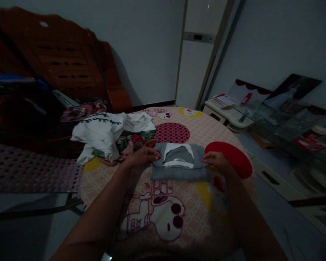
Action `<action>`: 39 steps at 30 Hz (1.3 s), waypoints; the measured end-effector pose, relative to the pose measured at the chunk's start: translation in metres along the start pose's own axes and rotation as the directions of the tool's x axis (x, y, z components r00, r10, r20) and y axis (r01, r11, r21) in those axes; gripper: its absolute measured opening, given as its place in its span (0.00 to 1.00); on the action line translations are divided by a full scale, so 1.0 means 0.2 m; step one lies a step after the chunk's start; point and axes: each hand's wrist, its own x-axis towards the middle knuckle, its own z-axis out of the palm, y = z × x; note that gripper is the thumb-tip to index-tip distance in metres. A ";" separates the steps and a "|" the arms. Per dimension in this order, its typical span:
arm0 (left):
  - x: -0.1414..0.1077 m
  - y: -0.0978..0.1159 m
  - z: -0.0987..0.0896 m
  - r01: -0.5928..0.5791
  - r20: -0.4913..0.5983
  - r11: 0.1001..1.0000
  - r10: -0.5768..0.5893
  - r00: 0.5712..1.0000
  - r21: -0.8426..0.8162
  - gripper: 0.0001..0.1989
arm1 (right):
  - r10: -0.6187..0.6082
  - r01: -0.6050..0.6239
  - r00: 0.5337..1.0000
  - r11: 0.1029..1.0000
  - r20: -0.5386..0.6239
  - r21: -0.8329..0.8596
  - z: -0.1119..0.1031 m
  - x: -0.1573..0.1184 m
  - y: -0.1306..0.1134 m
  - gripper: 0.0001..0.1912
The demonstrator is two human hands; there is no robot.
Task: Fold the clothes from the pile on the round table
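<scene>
A grey shirt (179,174) with a white-trimmed neckline lies folded on the round table, its collar part facing up. My left hand (145,156) pinches the shirt's left edge between thumb and fingers. At the opposite edge, my right hand (216,159) grips the cloth in the same way. Just beyond my left hand is a heap of clothes, with a white shirt (103,130) bearing black lettering on top and a patterned green and red garment (127,143) under it.
A patterned cloth (168,217) with cartoon dogs and coloured circles covers the table. Behind on the left stands a carved wooden bench (67,61) with clothes on it. A woven chair (32,166) is at left. To the right runs a glass-topped cabinet (277,127) holding papers and small items.
</scene>
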 end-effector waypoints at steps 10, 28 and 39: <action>0.12 0.06 -0.12 -0.012 -0.412 0.907 0.204 0.888 0.422 0.17 | -0.143 0.098 0.950 0.981 -0.277 -0.170 0.00 0.15 -0.08 0.09; 0.28 -0.01 -0.07 -0.055 -0.324 0.769 0.332 0.886 0.637 0.13 | -0.337 0.102 0.897 0.788 -0.286 -0.607 0.12 0.27 0.06 0.14; 0.31 0.02 0.02 0.052 -0.278 0.556 0.330 0.902 0.830 0.13 | -0.335 0.090 0.892 0.789 -0.304 -0.608 0.13 0.28 0.08 0.14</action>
